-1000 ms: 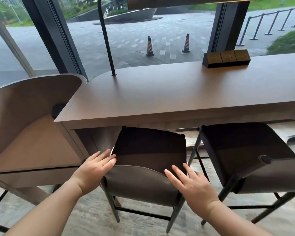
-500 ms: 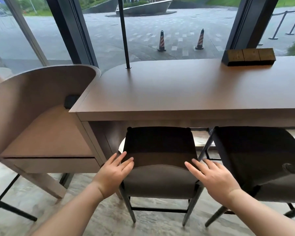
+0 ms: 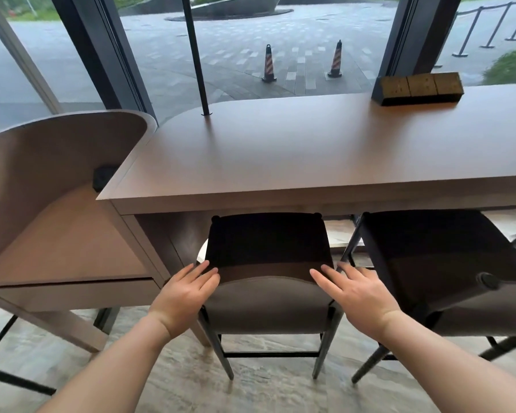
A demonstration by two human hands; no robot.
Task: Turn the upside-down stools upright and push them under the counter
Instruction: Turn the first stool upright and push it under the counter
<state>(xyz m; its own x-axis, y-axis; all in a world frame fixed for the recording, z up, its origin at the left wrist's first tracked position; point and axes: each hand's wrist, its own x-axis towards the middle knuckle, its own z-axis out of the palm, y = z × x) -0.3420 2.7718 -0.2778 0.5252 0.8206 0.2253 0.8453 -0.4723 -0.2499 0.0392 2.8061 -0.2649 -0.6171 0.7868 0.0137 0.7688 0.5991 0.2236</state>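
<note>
A dark upright stool point(image 3: 267, 251) with a low grey backrest stands in front of me, its seat front tucked just under the edge of the brown counter point(image 3: 310, 156). My left hand point(image 3: 185, 290) lies flat on the left end of the backrest, fingers spread. My right hand point(image 3: 355, 290) lies flat on the right end, fingers spread. Neither hand curls around anything. A second upright stool point(image 3: 447, 263) stands to the right, turned at a slight angle, its seat partly under the counter.
A lower curved wooden booth desk point(image 3: 57, 234) adjoins the counter's left end, with black legs on the floor. A dark socket box point(image 3: 419, 89) sits on the counter at the back right, and a thin black pole point(image 3: 195, 55) rises from its back left. Glass windows stand behind.
The stool has slid forward under the counter with both hands on its backrest. My view has moved closer and turned slightly left.
</note>
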